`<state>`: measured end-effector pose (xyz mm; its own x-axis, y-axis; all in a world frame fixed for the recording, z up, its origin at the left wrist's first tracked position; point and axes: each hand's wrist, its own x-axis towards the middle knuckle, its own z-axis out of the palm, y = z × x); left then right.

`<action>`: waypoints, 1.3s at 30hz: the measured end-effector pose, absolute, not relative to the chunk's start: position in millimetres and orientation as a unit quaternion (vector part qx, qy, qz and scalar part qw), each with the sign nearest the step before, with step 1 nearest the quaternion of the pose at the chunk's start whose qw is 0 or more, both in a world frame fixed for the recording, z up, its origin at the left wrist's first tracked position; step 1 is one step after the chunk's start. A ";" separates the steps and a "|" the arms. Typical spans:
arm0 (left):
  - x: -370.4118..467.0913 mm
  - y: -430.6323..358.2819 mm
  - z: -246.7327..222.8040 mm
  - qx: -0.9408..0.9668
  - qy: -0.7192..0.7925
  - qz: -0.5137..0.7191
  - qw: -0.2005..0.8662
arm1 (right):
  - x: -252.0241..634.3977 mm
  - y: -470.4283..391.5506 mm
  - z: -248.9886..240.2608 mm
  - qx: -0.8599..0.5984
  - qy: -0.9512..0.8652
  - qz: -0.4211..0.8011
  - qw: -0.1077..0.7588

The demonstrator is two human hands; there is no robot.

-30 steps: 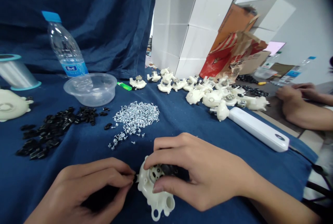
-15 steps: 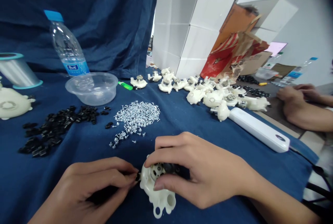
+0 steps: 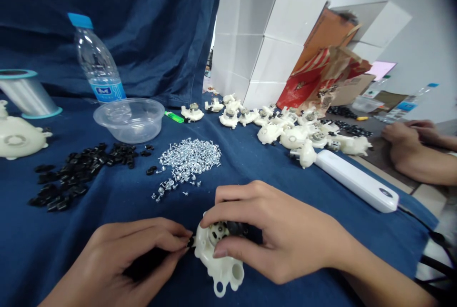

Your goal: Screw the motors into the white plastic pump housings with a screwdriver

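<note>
A cream plastic housing (image 3: 210,257) with a round metal motor (image 3: 217,233) set in it lies on the blue cloth in front of me. My right hand (image 3: 264,226) grips the housing from the right, thumb and fingers around the motor. At the housing's left edge, my left hand (image 3: 143,250) pinches a small black plastic clip (image 3: 191,242) between thumb and fingertips; the fingers hide most of it. Beyond the hands lie a heap of silver screws (image 3: 191,157) and, to its left, a pile of similar black clips (image 3: 76,169).
A clear plastic bowl (image 3: 134,123), a water bottle (image 3: 98,62) and a wire spool (image 3: 34,93) stand at back left. Several more housings (image 3: 294,135) spread across the back right, beside a white corded device (image 3: 357,181). Another person's hands (image 3: 403,140) rest at far right.
The whole view has shifted slightly. Both hands keep their hold on the clip and the housing, with hardly any visible movement between them.
</note>
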<state>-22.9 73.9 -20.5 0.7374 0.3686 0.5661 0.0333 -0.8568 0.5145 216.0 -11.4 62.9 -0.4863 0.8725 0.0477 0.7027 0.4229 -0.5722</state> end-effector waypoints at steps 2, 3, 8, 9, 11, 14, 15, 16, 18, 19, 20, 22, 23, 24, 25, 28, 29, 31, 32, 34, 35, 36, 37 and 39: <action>-22.0 73.7 -20.4 0.902 0.113 0.343 0.238 | 216.2 -11.6 62.3 -0.476 -0.826 0.248 0.172; -21.5 73.5 -20.5 0.902 0.113 0.343 0.235 | 216.3 -11.9 62.2 -0.477 -0.826 0.248 0.171; -21.1 72.1 -20.6 0.897 0.116 0.357 0.231 | 216.3 -13.0 62.8 -0.481 -0.824 0.246 0.167; -21.3 71.7 -20.3 0.897 0.118 0.359 0.230 | 216.2 -13.0 62.8 -0.481 -0.824 0.247 0.168; -21.1 70.6 -19.2 0.894 0.123 0.364 0.229 | 215.9 -12.8 62.4 -0.482 -0.824 0.247 0.168; -20.3 69.2 -17.4 0.889 0.135 0.368 0.234 | 215.9 -12.9 61.6 -0.483 -0.823 0.245 0.170; -20.1 69.0 -17.1 0.889 0.139 0.368 0.234 | 216.1 -13.1 61.5 -0.482 -0.823 0.245 0.172; -20.1 69.1 -17.0 0.890 0.140 0.366 0.232 | 216.4 -13.3 61.6 -0.481 -0.824 0.245 0.173; -20.6 70.1 -17.3 0.895 0.137 0.361 0.225 | 217.0 -13.6 62.1 -0.480 -0.824 0.247 0.173; -21.0 70.9 -17.7 0.897 0.134 0.358 0.222 | 217.2 -13.8 62.5 -0.480 -0.824 0.248 0.173; -21.4 71.8 -18.0 0.899 0.130 0.355 0.221 | 217.4 -13.9 62.7 -0.479 -0.824 0.248 0.172; -22.1 73.5 -18.6 0.901 0.124 0.351 0.224 | 217.6 -14.3 63.1 -0.480 -0.825 0.246 0.168; -22.3 74.2 -18.8 0.900 0.123 0.351 0.227 | 217.5 -14.4 63.2 -0.481 -0.825 0.246 0.167; -22.5 74.7 -18.9 0.900 0.121 0.350 0.231 | 217.4 -14.5 63.2 -0.481 -0.825 0.246 0.167; -22.7 74.9 -19.0 0.899 0.119 0.349 0.234 | 217.3 -14.5 63.3 -0.480 -0.825 0.245 0.167; -23.1 74.9 -19.5 0.900 0.117 0.342 0.244 | 216.8 -14.3 63.7 -0.478 -0.827 0.244 0.168; -23.2 74.8 -19.7 0.899 0.119 0.341 0.248 | 216.6 -14.2 64.0 -0.478 -0.827 0.244 0.167; -23.2 74.5 -20.4 0.896 0.123 0.342 0.256 | 216.4 -14.0 64.5 -0.478 -0.827 0.246 0.166; -23.2 74.5 -20.7 0.895 0.124 0.343 0.258 | 216.3 -14.0 64.7 -0.479 -0.826 0.246 0.165; -23.0 74.6 -21.1 0.895 0.123 0.339 0.262 | 216.2 -14.0 65.0 -0.482 -0.825 0.247 0.161; -23.0 74.7 -21.1 0.896 0.122 0.335 0.262 | 216.2 -14.0 65.1 -0.482 -0.825 0.246 0.160; -23.0 74.8 -21.0 0.898 0.122 0.332 0.263 | 216.2 -14.0 65.1 -0.482 -0.826 0.245 0.159; -23.0 75.0 -20.8 0.899 0.121 0.329 0.263 | 216.3 -14.0 65.2 -0.482 -0.826 0.244 0.159; -23.1 75.2 -20.2 0.900 0.121 0.326 0.262 | 216.4 -13.9 65.2 -0.481 -0.827 0.245 0.161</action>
